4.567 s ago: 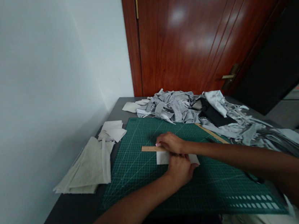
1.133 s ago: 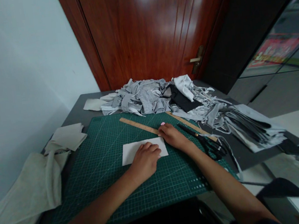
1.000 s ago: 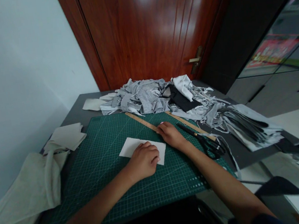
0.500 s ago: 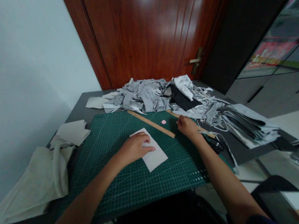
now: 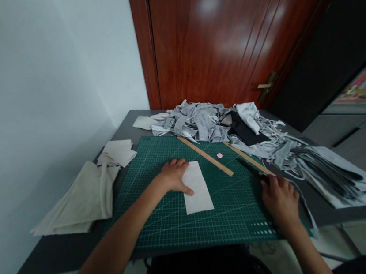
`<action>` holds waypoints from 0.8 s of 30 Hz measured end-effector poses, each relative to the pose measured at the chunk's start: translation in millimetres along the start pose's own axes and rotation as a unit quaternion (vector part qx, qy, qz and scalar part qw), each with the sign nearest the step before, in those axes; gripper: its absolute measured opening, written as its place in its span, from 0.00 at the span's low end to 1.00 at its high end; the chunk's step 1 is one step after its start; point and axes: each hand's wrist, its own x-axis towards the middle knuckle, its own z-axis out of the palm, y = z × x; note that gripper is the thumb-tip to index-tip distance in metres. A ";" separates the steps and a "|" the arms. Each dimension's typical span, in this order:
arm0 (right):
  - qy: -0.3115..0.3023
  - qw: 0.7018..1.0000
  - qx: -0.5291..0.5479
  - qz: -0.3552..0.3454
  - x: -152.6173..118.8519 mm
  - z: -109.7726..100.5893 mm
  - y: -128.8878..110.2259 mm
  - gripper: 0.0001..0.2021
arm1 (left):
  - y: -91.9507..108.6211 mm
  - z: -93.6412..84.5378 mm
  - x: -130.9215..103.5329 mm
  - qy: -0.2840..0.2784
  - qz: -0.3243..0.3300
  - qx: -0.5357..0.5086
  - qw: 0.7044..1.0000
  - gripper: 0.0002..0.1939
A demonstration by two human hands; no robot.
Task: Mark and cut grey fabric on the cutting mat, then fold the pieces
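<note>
Steadying the white rectangular cloth piece (image 5: 198,188), under and right of the left hand (image 5: 176,177) with its thumb and fingers apart, seems the step. Black metal scissors (image 5: 249,165) extend ahead of the curled right hand (image 5: 281,198); lifting them calls for a firm hold, but the handles are mostly hidden, so I cannot tell whether it clamps them.

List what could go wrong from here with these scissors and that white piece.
The scissors, at the right hand, lie beside a wooden ruler; lifting them might nudge it. A loose strip near that hand could snag on them. Touched along one side only by the left hand, the white piece might swivel.
</note>
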 end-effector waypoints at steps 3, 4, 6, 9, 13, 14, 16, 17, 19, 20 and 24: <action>-0.020 0.999 0.031 -0.026 -19.6 -0.6 28.8 0.19 | 0.7 -0.7 0.6 -0.001 0.000 0.000 1.000 0.51; -0.026 0.998 0.042 -0.039 -22.1 -0.6 37.9 0.20 | 1.3 -0.7 0.8 -0.003 0.000 0.002 1.000 0.51; -0.041 0.996 0.041 -0.061 -23.8 -1.8 52.8 0.19 | 2.4 -1.0 1.0 -0.007 0.001 0.006 1.000 0.51; -0.067 0.994 -0.009 -0.081 -23.0 -7.4 62.3 0.16 | 2.0 -1.2 1.4 -0.008 0.015 0.004 1.000 0.51; -0.107 0.987 -0.055 -0.106 -19.7 -15.8 55.7 0.16 | -0.9 -1.0 2.4 -0.015 0.026 -0.004 1.000 0.52; -0.118 0.986 -0.053 -0.105 -18.6 -17.1 53.7 0.17 | -1.5 -1.0 2.8 -0.020 0.027 -0.003 0.999 0.52; -0.129 0.986 -0.041 -0.095 -16.2 -18.7 52.2 0.19 | -2.4 -1.1 3.6 -0.031 0.028 -0.002 0.999 0.54; -0.132 0.987 -0.034 -0.090 -15.1 -19.2 53.1 0.19 | -2.8 -1.0 4.1 -0.035 0.030 -0.001 0.999 0.55; -0.137 0.987 -0.022 -0.081 -13.6 -19.7 56.9 0.17 | -3.5 -0.7 5.0 -0.037 0.031 0.000 0.999 0.57; -0.141 0.987 -0.011 -0.074 -13.4 -20.0 58.9 0.15 | -3.8 -0.5 5.4 -0.037 0.033 0.001 0.999 0.58; -0.165 0.974 0.154 0.018 -17.8 -24.3 58.9 0.14 | -4.3 -0.2 5.6 -0.032 0.038 0.003 0.999 0.57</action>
